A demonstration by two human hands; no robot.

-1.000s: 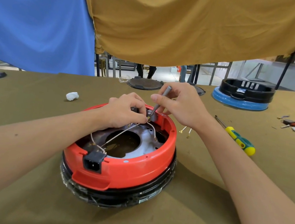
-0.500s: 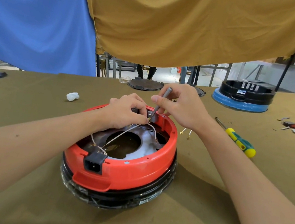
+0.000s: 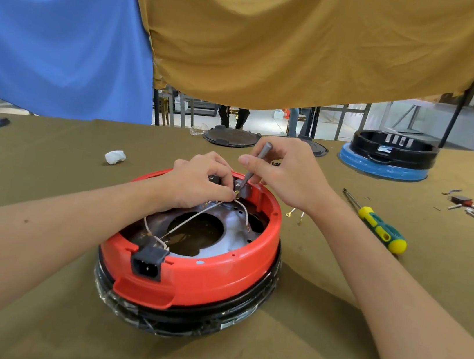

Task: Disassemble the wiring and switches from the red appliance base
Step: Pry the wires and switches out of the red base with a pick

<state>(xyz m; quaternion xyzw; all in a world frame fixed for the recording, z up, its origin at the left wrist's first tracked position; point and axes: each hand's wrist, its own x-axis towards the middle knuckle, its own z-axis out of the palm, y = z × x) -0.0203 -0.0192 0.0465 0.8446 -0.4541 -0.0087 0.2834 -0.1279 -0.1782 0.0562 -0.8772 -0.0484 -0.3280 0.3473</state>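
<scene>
The red appliance base (image 3: 203,278) is sitting upturned on the olive-covered table (image 3: 48,171), right between the two forearms, and all the action is happening at its far rim. Thin white wires (image 3: 193,219) are looping across the open middle toward the black power socket (image 3: 147,260) on the near rim; they look limp and light, and I'd say easy to tear at the brass terminals, so the metal end is the place to take them, not the insulation. The left hand (image 3: 198,183) is pinching a small brass connector (image 3: 237,193) beside a grey switch block (image 3: 243,187) under its fingertips. The right hand (image 3: 288,174) is curling round a slim grey tool (image 3: 254,163), tip down at that same block. The shell itself seems stiff and heavy enough to stay put. Out past the right wrist a yellow-and-green screwdriver (image 3: 381,230) is lying; beyond the left hand, a white wad (image 3: 115,156).
</scene>
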